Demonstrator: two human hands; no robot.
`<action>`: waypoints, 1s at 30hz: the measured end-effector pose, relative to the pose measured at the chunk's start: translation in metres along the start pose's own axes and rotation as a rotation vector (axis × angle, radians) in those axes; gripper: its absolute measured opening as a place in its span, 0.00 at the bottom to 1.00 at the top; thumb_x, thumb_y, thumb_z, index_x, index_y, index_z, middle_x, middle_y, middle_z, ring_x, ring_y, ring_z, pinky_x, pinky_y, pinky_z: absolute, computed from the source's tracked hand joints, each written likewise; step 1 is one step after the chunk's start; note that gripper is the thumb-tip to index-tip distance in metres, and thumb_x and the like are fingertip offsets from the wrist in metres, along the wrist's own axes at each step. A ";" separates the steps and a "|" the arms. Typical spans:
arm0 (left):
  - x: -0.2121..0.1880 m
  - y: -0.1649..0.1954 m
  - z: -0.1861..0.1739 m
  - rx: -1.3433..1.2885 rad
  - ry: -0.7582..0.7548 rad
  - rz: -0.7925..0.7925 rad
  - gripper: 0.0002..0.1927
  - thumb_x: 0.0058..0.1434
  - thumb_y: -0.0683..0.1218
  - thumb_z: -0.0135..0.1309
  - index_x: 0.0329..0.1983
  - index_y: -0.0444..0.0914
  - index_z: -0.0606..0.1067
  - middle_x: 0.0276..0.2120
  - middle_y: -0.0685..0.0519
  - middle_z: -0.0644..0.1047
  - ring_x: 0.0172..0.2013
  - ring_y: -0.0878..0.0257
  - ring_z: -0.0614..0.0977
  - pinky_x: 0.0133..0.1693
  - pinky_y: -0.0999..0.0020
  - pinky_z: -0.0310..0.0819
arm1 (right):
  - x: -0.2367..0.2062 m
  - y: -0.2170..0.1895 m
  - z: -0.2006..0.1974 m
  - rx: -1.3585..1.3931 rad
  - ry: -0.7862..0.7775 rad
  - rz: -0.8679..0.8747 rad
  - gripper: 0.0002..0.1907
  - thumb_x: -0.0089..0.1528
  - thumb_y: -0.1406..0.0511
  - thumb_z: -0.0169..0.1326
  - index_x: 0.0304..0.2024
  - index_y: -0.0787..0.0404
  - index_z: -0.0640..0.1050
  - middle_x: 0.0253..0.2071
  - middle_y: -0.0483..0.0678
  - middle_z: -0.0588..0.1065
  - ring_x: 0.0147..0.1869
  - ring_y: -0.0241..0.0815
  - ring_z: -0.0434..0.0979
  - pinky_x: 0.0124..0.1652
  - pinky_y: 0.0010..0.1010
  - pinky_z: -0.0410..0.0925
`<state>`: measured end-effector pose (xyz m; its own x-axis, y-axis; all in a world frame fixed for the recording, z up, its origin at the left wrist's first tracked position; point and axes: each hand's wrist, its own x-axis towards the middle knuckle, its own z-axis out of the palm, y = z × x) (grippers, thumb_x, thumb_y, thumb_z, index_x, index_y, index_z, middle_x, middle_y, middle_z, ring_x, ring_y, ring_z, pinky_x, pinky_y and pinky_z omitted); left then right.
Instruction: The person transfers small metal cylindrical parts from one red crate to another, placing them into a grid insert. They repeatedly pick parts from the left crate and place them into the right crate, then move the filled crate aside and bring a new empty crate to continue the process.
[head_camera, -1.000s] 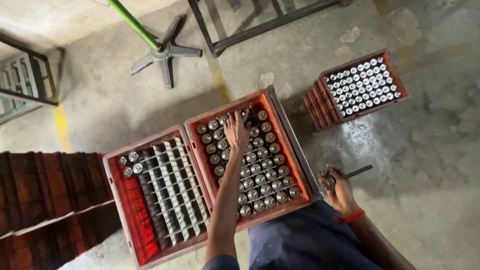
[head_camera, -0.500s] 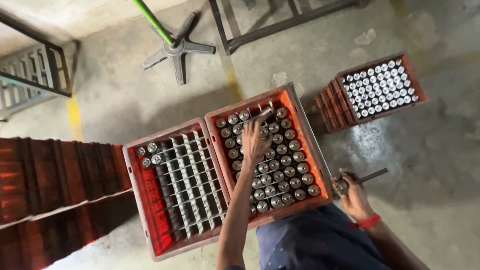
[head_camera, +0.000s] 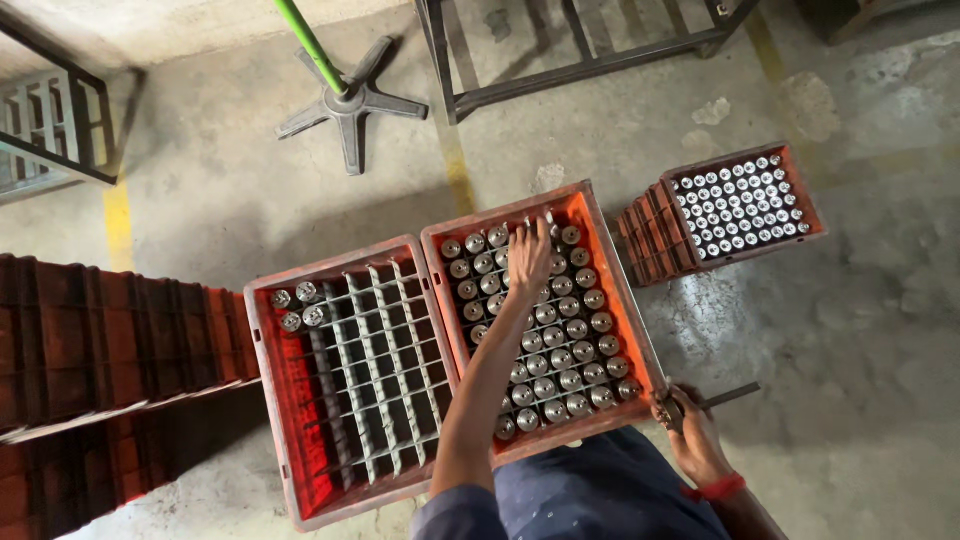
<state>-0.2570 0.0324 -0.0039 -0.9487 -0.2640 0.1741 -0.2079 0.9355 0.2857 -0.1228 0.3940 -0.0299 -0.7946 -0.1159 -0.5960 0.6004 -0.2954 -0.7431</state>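
Concrete floor (head_camera: 250, 200): left hand (head_camera: 528, 258) on cylinders (head_camera: 560, 340), right hand (head_camera: 690, 430) gripping rod (head_camera: 728, 396).

- Three red crates stand open on the floor: a nearly empty crate (head_camera: 350, 375) at 7 o'clock, a full crate (head_camera: 545, 320) at centre, a far crate (head_camera: 735, 210) at 2 o'clock.
- Four metal cylinders (head_camera: 298, 305) sit in the nearly empty crate, at its 11 o'clock corner.
- The cylinders in the other two crates are too many and too small to count.
- Two hands: left hand (head_camera: 528, 258), right hand (head_camera: 690, 430).
- One dark rod (head_camera: 728, 396) at 4 o'clock.
- One five-legged base (head_camera: 350, 103) at 11 o'clock.
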 end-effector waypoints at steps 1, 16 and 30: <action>-0.008 0.000 -0.001 -0.119 -0.015 -0.028 0.38 0.56 0.45 0.62 0.69 0.32 0.64 0.47 0.37 0.78 0.49 0.45 0.78 0.50 0.53 0.73 | -0.002 0.001 -0.003 0.012 0.002 -0.005 0.07 0.70 0.68 0.48 0.48 0.64 0.73 0.35 0.51 0.76 0.35 0.42 0.76 0.35 0.32 0.68; -0.190 -0.113 -0.058 -0.367 0.559 -0.551 0.13 0.55 0.42 0.63 0.45 0.41 0.80 0.39 0.49 0.81 0.43 0.48 0.81 0.46 0.54 0.76 | 0.024 0.017 0.003 -0.004 -0.105 0.126 0.08 0.73 0.65 0.51 0.48 0.64 0.75 0.39 0.51 0.78 0.39 0.43 0.78 0.40 0.33 0.70; -0.192 -0.280 -0.133 0.028 0.217 -0.737 0.17 0.66 0.52 0.62 0.56 0.46 0.76 0.53 0.49 0.80 0.41 0.44 0.84 0.39 0.49 0.79 | 0.006 0.068 0.066 -0.059 -0.108 0.101 0.04 0.69 0.68 0.51 0.47 0.61 0.75 0.38 0.49 0.78 0.40 0.44 0.80 0.39 0.34 0.72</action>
<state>0.0144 -0.2098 0.0079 -0.4948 -0.8593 0.1298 -0.7773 0.5043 0.3761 -0.0926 0.3104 -0.0634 -0.7328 -0.2442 -0.6351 0.6798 -0.2211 -0.6993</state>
